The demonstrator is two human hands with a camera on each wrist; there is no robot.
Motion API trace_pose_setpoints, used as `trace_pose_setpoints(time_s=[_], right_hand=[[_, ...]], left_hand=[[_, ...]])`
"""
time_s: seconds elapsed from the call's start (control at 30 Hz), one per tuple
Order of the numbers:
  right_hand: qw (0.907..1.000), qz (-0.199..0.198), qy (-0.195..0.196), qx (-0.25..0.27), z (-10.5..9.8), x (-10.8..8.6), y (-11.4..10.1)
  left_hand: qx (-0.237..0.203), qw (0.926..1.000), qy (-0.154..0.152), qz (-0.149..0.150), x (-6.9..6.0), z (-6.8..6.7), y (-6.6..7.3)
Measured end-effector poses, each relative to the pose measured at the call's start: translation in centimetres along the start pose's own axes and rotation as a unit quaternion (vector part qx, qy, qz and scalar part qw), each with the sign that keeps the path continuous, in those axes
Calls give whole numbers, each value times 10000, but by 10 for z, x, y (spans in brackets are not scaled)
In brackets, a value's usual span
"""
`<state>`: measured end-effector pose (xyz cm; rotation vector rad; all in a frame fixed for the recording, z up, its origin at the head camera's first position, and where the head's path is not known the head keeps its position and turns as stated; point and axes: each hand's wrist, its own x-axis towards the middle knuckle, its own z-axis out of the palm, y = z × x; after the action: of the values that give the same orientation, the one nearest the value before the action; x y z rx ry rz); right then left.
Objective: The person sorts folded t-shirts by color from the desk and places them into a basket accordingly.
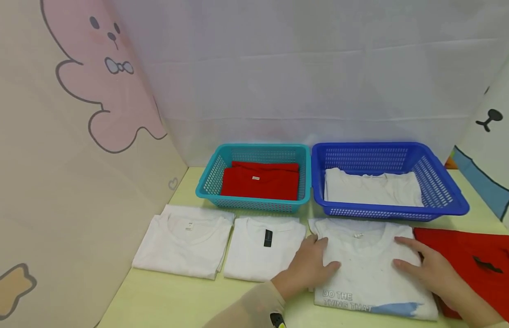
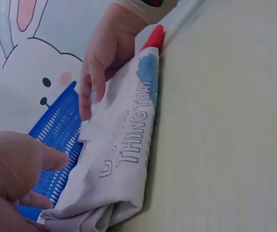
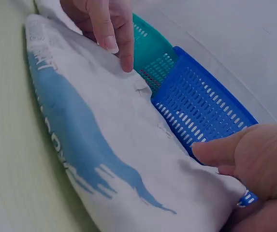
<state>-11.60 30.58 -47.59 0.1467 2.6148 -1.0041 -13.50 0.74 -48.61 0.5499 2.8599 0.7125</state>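
Note:
A folded white t-shirt (image 1: 361,269) with grey lettering and a blue print lies in front of the blue basket. My left hand (image 1: 305,266) is at its left side, fingers loosely spread at the edge and thumb over the cloth. From the right, my right hand (image 1: 432,271) reaches over the shirt, thumb and forefinger apart near the collar. The left wrist view has the left hand (image 2: 12,174) beside the shirt's bunched edge (image 2: 94,217). In the right wrist view the right hand (image 3: 259,169) is at the opposite edge, its lower fingers partly hidden.
A teal basket (image 1: 254,205) holds red folded clothes (image 1: 260,182); a blue basket (image 1: 389,212) holds white ones (image 1: 369,189). Two folded white shirts (image 1: 188,246) (image 1: 258,259) lie to the left, and a red garment (image 1: 480,259) to the right. Printed curtains surround the table.

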Motion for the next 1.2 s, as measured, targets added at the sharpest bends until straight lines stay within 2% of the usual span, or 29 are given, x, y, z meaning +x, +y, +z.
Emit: trace_pose_setpoints(time_s=[0.03,0.07,0.1,0.13,0.2,0.23,0.27,0.3,0.33,0.37,0.53,0.77,1.03,1.2], right_hand=[[9988,162,-164,421,-2,0,0],[9958,319,-311,798,-3,0,0],[9911,446,-454,1168,-4,0,1],[9853,531,-594,1513,-4,-1,1],[9779,608,-755,1853,-3,0,2],[9765,643,-795,1898,-2,0,2],[9767,676,-799,1875,-1,1,2],[9772,704,-790,1843,0,1,3],[9792,723,-749,1744,1,2,3],[9824,748,-676,1575,1,2,2],[9913,599,-371,1109,4,1,2],[9941,545,-129,933,3,-4,-2],[9967,580,264,498,-12,-20,-14],[9960,598,570,333,-22,-31,-19]], left_hand=[[-585,9980,55,-211,2,0,0],[-1201,9917,123,-449,3,0,0],[-1837,9803,181,-708,5,0,0],[-2412,9659,215,-914,6,-1,0],[-3377,9322,216,-1285,7,0,1],[-3691,9183,202,-1420,7,0,1],[-3895,9085,179,-1505,8,1,1],[-4029,9017,137,-1564,7,2,2],[-4094,8986,119,-1572,7,3,2],[-4105,8978,133,-1590,7,4,2],[-3967,9043,397,-1525,6,7,1],[-4043,9002,556,-1519,4,4,3],[-4270,8926,665,-1288,-3,-12,11],[-4251,8956,648,-1142,-10,-27,19]])
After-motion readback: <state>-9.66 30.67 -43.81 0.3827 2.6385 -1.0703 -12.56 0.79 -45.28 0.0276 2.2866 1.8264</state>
